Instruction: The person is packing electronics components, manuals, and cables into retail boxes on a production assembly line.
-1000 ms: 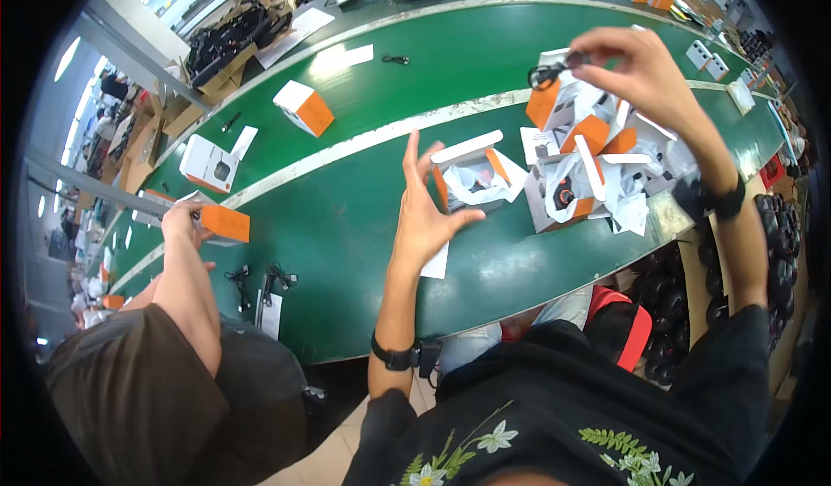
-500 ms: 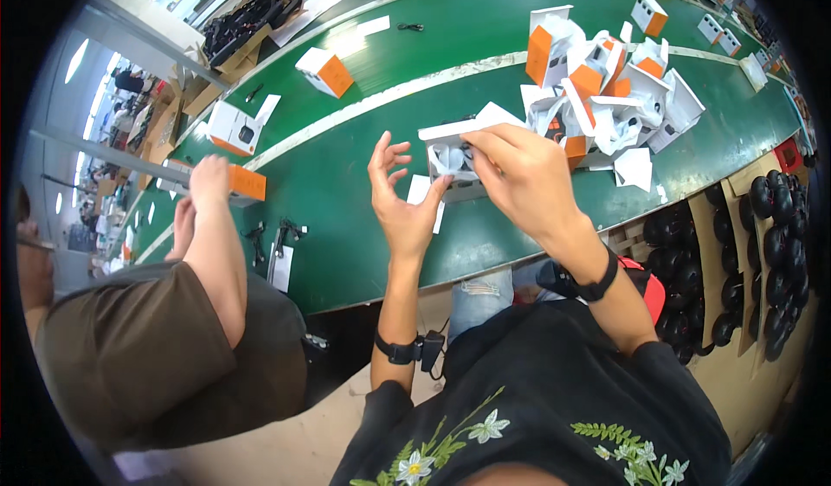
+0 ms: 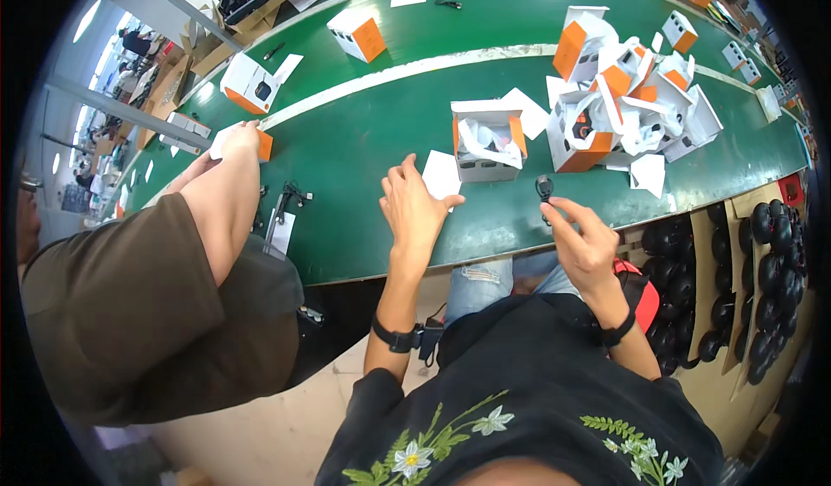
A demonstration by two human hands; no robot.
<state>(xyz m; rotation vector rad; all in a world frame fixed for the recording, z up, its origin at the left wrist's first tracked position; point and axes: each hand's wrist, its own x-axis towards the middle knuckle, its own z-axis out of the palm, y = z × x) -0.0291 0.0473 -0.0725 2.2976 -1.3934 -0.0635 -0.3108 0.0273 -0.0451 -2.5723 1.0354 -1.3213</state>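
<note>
My right hand pinches a small black bundled cable between thumb and fingertips, just above the near edge of the green table. My left hand lies low over the table, fingers stretched and thumb apart. It is at the edge of a white paper leaflet; whether it touches the leaflet I cannot tell. Between and beyond my hands stands a white-and-orange box with its lid up. Inside it sits something in whitish plastic wrapping, mostly hidden.
Several opened boxes with plastic-wrapped contents crowd together on the right. Closed boxes stand farther back. At left, a co-worker's arm reaches to another box. Loose black cables lie near that person. Black round parts hang in racks below right.
My right hand has come out of the box and moved right and nearer, with the black cable in its fingers. My left hand has left the box's side and lowered toward the leaflet.
</note>
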